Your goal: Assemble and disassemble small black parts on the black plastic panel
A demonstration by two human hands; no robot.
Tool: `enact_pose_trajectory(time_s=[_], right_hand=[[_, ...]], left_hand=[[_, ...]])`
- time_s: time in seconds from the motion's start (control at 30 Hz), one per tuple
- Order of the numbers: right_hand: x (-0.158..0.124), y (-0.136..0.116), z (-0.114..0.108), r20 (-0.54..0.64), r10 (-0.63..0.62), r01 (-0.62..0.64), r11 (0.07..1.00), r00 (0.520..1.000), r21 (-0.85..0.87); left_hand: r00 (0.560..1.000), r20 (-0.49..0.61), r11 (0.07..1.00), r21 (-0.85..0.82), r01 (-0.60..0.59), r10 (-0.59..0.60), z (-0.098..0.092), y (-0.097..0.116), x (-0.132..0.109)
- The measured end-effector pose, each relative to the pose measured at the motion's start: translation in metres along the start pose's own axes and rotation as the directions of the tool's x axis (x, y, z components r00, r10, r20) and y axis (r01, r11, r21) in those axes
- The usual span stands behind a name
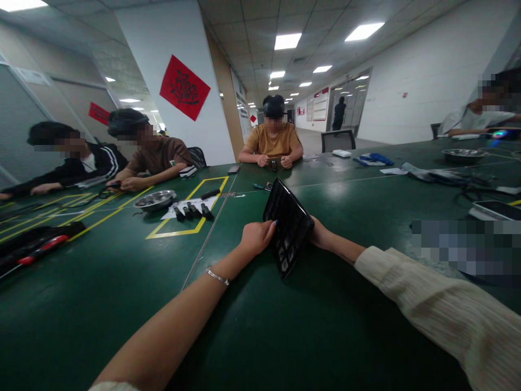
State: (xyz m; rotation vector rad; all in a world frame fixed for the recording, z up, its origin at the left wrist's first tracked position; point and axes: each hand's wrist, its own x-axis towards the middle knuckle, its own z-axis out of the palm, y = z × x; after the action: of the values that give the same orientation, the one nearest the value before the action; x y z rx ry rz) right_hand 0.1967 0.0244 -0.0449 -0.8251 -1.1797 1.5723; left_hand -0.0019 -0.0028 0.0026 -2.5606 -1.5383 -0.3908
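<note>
I hold a black plastic tray (288,224) with a grid of small compartments, tilted up on its edge above the green table (309,326). My left hand (258,237) grips its left edge, fingers curled over the rim. My right hand (319,234) holds the right edge from behind, mostly hidden by the tray. Some small parts show in the lower compartments.
A metal bowl (155,200) and several small black parts (191,210) lie inside a yellow taped square (188,207). Three people sit across and to the left, another at the far right. A second metal bowl (464,155), cables (468,187) and red-handled tools (38,250) lie on the table.
</note>
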Motion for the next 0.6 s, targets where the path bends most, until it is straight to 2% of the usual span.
enact_pose_trajectory(time_s=[0.1,0.3,0.47,0.6], right_hand=[[-0.001,-0.001,0.000,-0.007,0.049,-0.048,0.997,0.999,0.064],[-0.006,-0.008,0.006,-0.038,0.067,-0.065,0.996,0.997,0.055],[-0.009,-0.011,0.010,-0.079,0.088,-0.082,0.994,0.993,0.071],[-0.008,-0.009,0.008,-0.062,0.108,-0.103,0.991,0.992,0.083]], left_hand=[[1.000,0.009,1.000,-0.006,0.000,0.000,0.000,-0.001,0.000],[0.999,0.044,1.000,0.003,0.011,-0.011,-0.003,0.002,0.000],[0.998,0.007,0.998,0.022,0.065,-0.065,-0.002,0.003,0.000],[0.999,0.002,0.999,0.039,0.032,-0.032,0.000,0.002,-0.001]])
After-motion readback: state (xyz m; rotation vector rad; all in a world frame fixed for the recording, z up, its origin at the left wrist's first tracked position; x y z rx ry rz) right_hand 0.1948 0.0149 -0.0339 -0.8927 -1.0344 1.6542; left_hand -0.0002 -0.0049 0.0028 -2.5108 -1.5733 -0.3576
